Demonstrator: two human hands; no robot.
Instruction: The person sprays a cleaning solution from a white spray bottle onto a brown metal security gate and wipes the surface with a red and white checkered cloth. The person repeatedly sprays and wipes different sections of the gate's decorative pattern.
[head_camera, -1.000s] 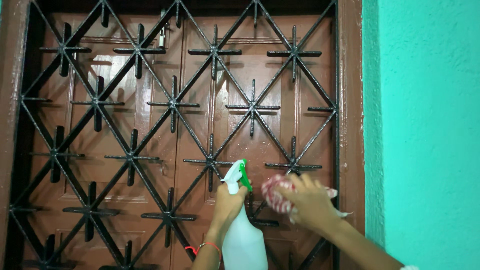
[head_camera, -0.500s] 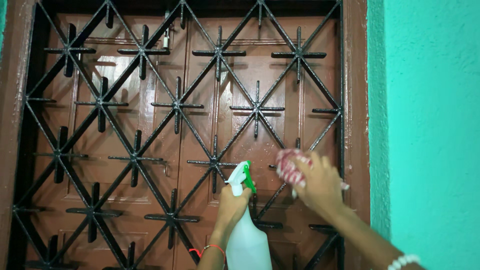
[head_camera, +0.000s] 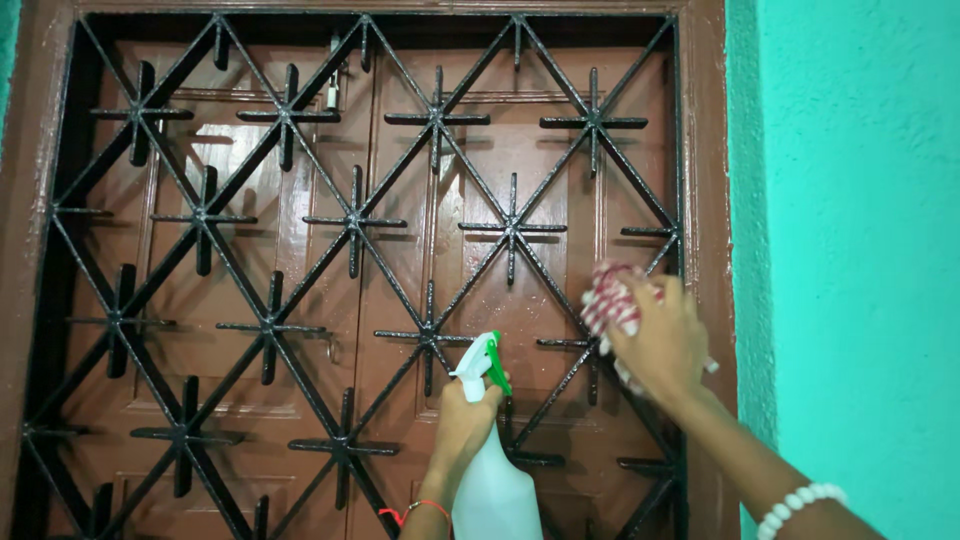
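While my left hand grips spray bottle upright w/ nozzle at grille, right hand clamps cloth vs. bar to wipe.

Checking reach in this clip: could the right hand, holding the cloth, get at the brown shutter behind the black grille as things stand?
Probably only in part. The right hand presses the red-and-white cloth against the black grille, whose diagonal bars cross in front of the brown shutter; the gaps look narrow for a whole hand.

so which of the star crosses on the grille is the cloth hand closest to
The half star at the grille's right edge, just above the cloth in the right hand; the others sit further left.
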